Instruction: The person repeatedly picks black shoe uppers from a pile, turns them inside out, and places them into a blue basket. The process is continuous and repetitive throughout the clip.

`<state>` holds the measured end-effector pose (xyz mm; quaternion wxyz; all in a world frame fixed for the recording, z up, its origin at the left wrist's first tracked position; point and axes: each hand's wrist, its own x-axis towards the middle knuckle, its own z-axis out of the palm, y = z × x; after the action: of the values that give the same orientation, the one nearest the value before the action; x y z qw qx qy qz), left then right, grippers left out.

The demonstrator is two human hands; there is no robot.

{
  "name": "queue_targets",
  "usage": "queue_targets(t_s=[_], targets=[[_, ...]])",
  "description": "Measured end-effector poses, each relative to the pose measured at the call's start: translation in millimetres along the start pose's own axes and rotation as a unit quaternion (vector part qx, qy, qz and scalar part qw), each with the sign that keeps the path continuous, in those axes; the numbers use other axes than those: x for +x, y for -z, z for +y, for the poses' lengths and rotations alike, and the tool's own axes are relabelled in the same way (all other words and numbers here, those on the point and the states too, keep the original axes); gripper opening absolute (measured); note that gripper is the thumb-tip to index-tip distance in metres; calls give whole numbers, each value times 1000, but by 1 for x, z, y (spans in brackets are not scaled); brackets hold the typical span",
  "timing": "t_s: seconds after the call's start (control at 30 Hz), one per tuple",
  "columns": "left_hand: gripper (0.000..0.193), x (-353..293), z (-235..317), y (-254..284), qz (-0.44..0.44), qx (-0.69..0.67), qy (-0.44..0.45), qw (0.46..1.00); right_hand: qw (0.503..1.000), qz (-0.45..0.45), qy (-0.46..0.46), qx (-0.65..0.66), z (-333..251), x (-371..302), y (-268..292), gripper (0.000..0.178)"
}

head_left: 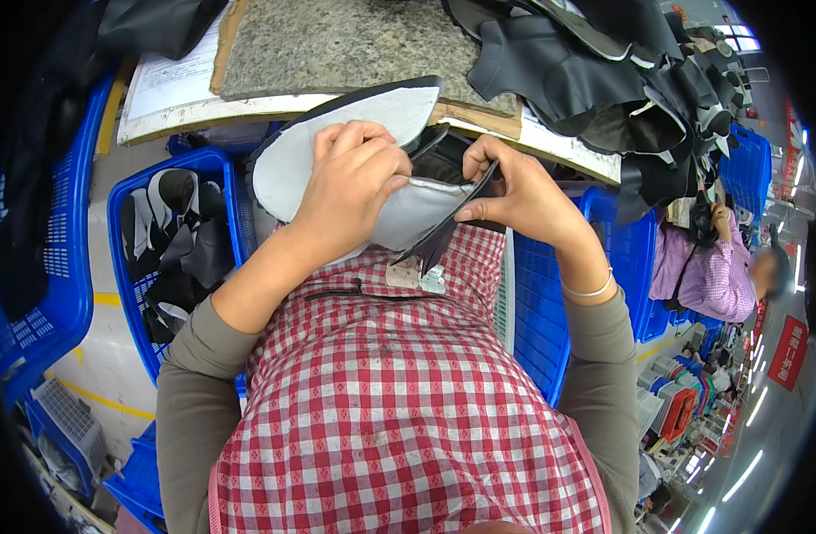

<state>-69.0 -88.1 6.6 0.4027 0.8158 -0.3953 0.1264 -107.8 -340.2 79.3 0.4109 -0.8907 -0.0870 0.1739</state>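
Note:
Close in front of me, above my lap, is a black shoe upper (417, 222) with a pale grey-white lining, its opening facing up. My left hand (355, 182) is closed on the lining edge near the middle, thumb and fingers pinching it. On the other side my right hand (519, 196) is closed on the black rim, thumb outside and fingers curled over the edge. A broad white-lined flap (288, 169) of the piece stands up beyond my left hand. The inside of the upper is dark and partly hidden by my fingers.
A stone slab (355, 49) lies on the worktable just ahead. Black shoe uppers (568, 76) are heaped at its right. Blue crates stand around me; the crate at left (123, 258) holds black and white pieces. Another person (706, 267) sits at the right.

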Motion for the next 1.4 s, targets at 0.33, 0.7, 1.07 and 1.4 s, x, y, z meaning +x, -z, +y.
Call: queue_targets(t_s=[0.33, 0.7, 1.07, 1.4], targets=[[6, -2, 1, 16, -120, -164, 81, 976, 994, -106, -28, 10, -18, 4, 16, 42], [46, -16, 23, -10, -26, -133, 85, 987, 920, -15, 168, -353, -33, 17, -11, 11], [42, -57, -4, -33, -11, 41, -138, 989, 960, -98, 76, -251, -3, 14, 0, 16], [30, -27, -2, -42, -1, -42, -193, 980, 926, -21, 104, -363, -5, 15, -20, 12]])
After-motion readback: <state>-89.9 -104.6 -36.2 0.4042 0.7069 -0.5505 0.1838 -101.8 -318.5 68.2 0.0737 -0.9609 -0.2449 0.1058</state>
